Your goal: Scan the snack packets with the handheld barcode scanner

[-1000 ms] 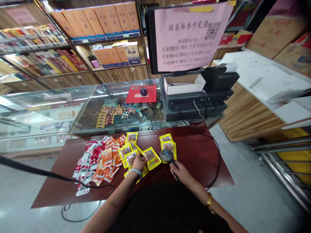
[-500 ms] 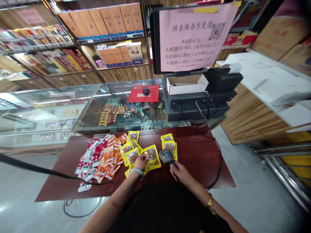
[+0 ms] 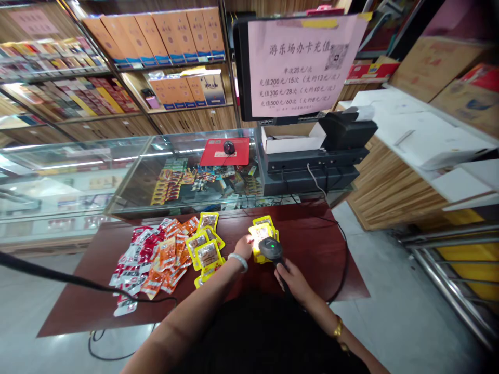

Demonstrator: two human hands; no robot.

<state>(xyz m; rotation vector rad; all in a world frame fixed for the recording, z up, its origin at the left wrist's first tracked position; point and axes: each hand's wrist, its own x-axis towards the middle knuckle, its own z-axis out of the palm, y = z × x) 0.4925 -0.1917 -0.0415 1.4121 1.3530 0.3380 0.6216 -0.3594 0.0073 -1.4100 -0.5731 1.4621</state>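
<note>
My right hand (image 3: 291, 278) is wrapped round the handle of a dark handheld barcode scanner (image 3: 272, 249), which shows a small green light on top. Under the scanner's head lies a brightly lit yellow snack packet (image 3: 260, 232), over other yellow packets on the right. My left hand (image 3: 244, 246) pinches the left edge of that lit packet. Left of this hand is a loose pile of yellow packets (image 3: 207, 253). Orange packets (image 3: 167, 253) and red-and-white packets (image 3: 132, 262) spread further left on the dark red-brown table (image 3: 312, 249).
Behind the table stands a glass display counter (image 3: 187, 150) with a red mouse pad (image 3: 238, 156) and a mouse. A monitor (image 3: 241, 72) bearing a pink sign stands above the dark till (image 3: 307, 174). Black cables (image 3: 345, 249) run along the table's right side and across its left.
My left hand has carried a yellow packet rightward from the left pile to beneath the scanner. The scanner's light has turned from blue to green, and its beam now brightens the packet.
</note>
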